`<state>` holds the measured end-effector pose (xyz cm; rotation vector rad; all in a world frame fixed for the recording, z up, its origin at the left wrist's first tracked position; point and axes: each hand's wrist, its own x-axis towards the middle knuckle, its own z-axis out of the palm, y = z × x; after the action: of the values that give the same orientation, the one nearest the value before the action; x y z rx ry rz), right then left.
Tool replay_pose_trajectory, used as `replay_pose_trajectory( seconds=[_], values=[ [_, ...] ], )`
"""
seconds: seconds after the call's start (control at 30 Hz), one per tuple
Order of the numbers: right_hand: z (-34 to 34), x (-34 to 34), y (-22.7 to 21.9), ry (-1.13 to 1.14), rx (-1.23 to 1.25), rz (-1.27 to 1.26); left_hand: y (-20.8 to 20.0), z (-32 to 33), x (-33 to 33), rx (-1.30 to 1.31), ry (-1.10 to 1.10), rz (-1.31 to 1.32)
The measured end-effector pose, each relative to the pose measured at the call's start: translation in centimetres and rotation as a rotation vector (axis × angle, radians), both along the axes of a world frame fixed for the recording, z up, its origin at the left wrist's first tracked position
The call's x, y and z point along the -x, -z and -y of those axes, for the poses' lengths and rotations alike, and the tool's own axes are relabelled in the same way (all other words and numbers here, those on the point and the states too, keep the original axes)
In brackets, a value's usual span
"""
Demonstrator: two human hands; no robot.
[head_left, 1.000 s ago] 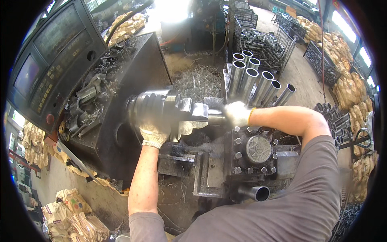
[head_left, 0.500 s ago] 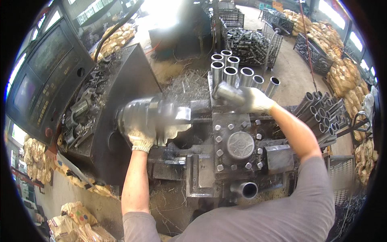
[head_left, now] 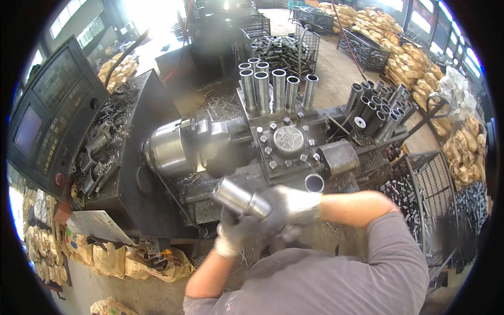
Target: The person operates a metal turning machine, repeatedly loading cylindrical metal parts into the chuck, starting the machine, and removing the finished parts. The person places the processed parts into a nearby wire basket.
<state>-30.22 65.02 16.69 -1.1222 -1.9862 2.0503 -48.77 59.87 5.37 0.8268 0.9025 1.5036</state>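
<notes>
A short shiny metal tube (head_left: pixel 237 196) is held close to my body, below the lathe. My right hand (head_left: pixel 290 206), in a light work glove, is wrapped around its right end. From below, my gloved left hand (head_left: pixel 230 235) curls its fingers up against the same tube. Above the hands, the lathe's steel chuck (head_left: pixel 167 150) shows no workpiece in it. To its right sits the square tool post (head_left: pixel 288 140) with bolt heads on top. A row of similar tubes (head_left: pixel 273 88) stands upright behind the tool post.
The lathe's control panel (head_left: pixel 51 116) with a screen and keys is at the left. More tubes (head_left: pixel 378 107) lean in a bunch at the right. Wire baskets (head_left: pixel 428 184) with metal parts stand at the right and back. Filled sacks (head_left: pixel 100 257) lie on the floor.
My left hand has left the chuck and my right hand has come back from the upright tubes. Both hands now meet low, near my body, around a tube.
</notes>
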Motion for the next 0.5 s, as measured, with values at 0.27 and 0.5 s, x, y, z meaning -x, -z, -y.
replay_pose_trajectory(
  seconds=[0.27,0.5],
  values=[
    [4.8,-0.7,20.0,0.2,0.25,0.201,10.0,1.2,-0.3,0.625,-0.119,0.153],
    [4.9,-4.1,29.4,0.134,-0.08,0.047,15.0,2.7,1.7,0.579,-0.075,0.584]
  ],
)
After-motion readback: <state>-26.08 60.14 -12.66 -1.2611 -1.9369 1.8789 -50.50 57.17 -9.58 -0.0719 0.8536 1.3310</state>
